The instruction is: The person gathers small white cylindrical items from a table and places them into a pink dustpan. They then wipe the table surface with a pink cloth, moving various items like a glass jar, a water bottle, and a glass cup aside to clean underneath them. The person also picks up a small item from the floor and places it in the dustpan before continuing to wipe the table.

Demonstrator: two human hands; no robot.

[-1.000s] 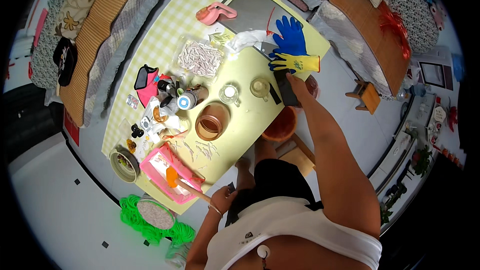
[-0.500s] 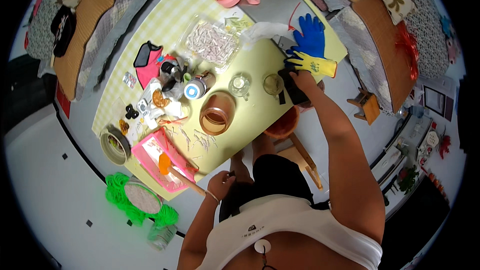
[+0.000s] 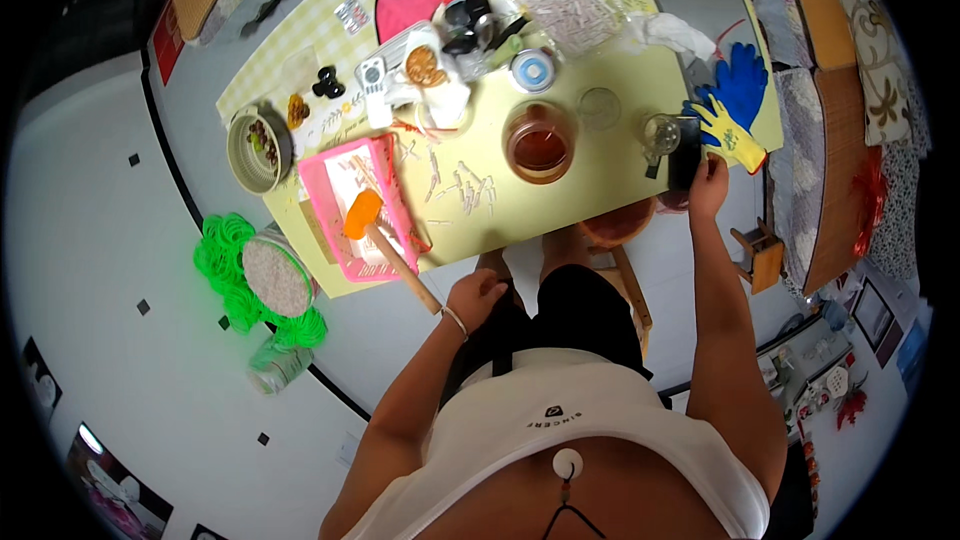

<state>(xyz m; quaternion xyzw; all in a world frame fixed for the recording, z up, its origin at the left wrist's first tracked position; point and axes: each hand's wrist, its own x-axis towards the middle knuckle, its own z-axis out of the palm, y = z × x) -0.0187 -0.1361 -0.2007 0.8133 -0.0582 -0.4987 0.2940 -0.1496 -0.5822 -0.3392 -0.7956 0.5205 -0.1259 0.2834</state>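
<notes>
My right hand (image 3: 708,188) is at the table's right edge, its fingers closed against the side of a flat black object (image 3: 684,155). Just left of that object stands a glass mug (image 3: 661,132). A yellow glove (image 3: 735,137) and a blue glove (image 3: 742,83) lie just beyond the hand. My left hand (image 3: 474,298) hangs low over my lap with its fingers curled; whatever they may hold is hidden. Nearest to it is the wooden handle of an orange-headed mallet (image 3: 364,214), which rests across a pink basket (image 3: 322,202) and sticks out past the table edge.
A brown jar (image 3: 540,143) stands mid-table beside scattered pale sticks (image 3: 470,187). Further back are a clear tray of similar pieces (image 3: 568,5), a remote control (image 3: 374,90) and a pink-and-black pouch (image 3: 412,2). A bowl (image 3: 240,164) sits far left. A wooden stool (image 3: 762,256) stands right.
The view has swung, so the table sits higher in the picture. My right hand has moved from the far end of the black object to its right side. My left hand stays low.
</notes>
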